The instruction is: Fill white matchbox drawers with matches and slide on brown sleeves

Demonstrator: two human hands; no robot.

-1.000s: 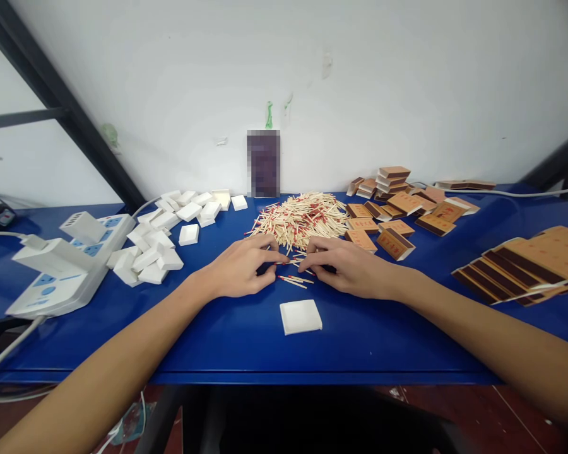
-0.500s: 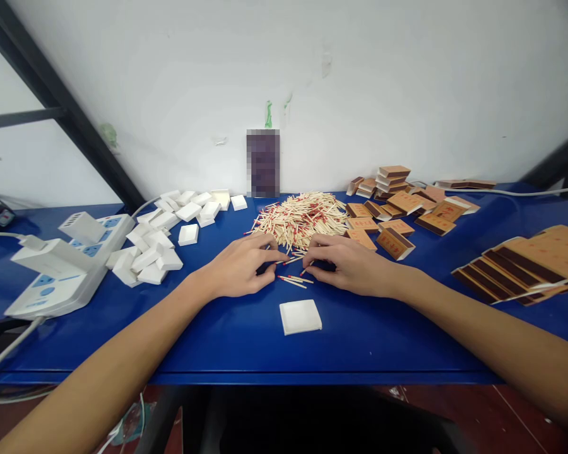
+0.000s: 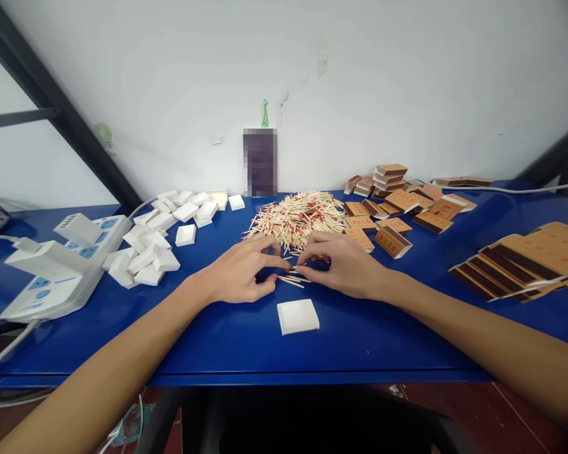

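A big heap of red-tipped matchsticks lies on the blue table just beyond both hands. Between the hands a few loose matchsticks lie roughly side by side. My left hand has thumb and forefinger apart, and the forefinger's tip reaches down at the loose matches. My right hand pinches a matchstick between thumb and forefinger, right over those loose ones; its other fingers are curled and partly hidden. Nearer to me lies a white matchbox tray, which neither hand touches.
White matchbox trays are piled on the left beside a white power strip with plugged-in chargers and cables. On the right are orange-brown matchbox sleeves and a stack of flattened ones. A wall stands behind.
My left thumb and forefinger have spread wider. The right hand has shifted slightly left, bringing its pinching fingertips over the loose matches. The view has moved a little.
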